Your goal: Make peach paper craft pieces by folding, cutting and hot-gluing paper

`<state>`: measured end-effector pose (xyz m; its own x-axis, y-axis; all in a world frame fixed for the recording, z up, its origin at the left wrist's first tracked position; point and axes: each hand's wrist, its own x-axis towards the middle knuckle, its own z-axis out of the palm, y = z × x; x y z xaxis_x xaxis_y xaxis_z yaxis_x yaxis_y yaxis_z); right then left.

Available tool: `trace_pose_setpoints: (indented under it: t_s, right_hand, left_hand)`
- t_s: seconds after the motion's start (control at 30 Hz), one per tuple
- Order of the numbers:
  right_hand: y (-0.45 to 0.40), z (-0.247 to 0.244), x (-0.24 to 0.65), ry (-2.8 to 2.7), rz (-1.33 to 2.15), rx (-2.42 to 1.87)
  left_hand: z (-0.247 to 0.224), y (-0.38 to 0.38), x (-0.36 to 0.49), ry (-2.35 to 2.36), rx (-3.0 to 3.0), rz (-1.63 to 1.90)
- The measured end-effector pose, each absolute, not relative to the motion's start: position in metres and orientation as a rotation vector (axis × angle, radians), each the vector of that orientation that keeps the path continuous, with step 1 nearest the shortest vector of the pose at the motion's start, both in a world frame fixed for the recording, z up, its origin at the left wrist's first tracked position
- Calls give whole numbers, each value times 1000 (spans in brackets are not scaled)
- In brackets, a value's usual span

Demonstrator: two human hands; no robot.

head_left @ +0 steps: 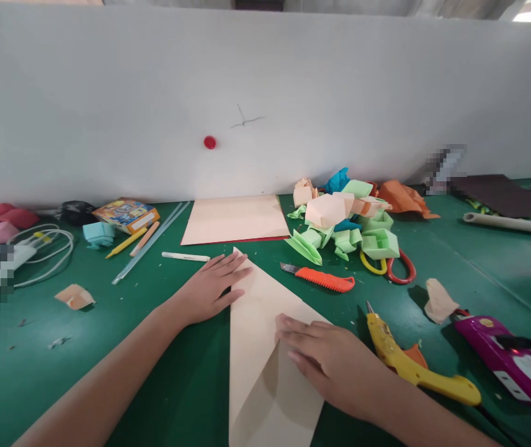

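Observation:
A folded cream sheet of paper [252, 347] lies on the green table, narrowing to a point at its far end. My left hand [212, 288] rests near that tip, fingers spread across the paper's left edge, holding nothing. Farther down, my right hand [314, 351] lies on the sheet with its fingers stretched out and pointing left, its palm over the right edge. Beyond the paper is a flat stack of cream sheets [237, 219] with a red edge below. An orange cutter [325, 279] with its blade showing sits right of the tip.
Folded green and peach paper pieces [328, 211] are heaped behind the cutter, beside scissors [401, 268]. At right lie a yellow glue gun [419, 366] and a purple device [510, 357]. Clear sticks [149, 245], a white pen [185, 256] and a cable [67, 245] are left.

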<state>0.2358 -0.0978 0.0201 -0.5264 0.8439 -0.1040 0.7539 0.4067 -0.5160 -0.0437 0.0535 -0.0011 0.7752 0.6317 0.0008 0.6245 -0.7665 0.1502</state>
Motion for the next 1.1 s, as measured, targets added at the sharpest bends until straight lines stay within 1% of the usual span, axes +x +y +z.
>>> trace_pose_setpoints:
  t_s: [0.53,0.83,1.1]
  right_hand:
    - [-98,15,238,-2498,782,-1442]
    - [-98,17,237,-2495,803,-1458]
    - [-97,21,239,-2520,845,-1451]
  left_hand:
    - [-4,54,-44,1008,2797,84]
    - [-2,57,-43,1037,2833,-10]
    - [-5,72,-33,1147,2865,-14]
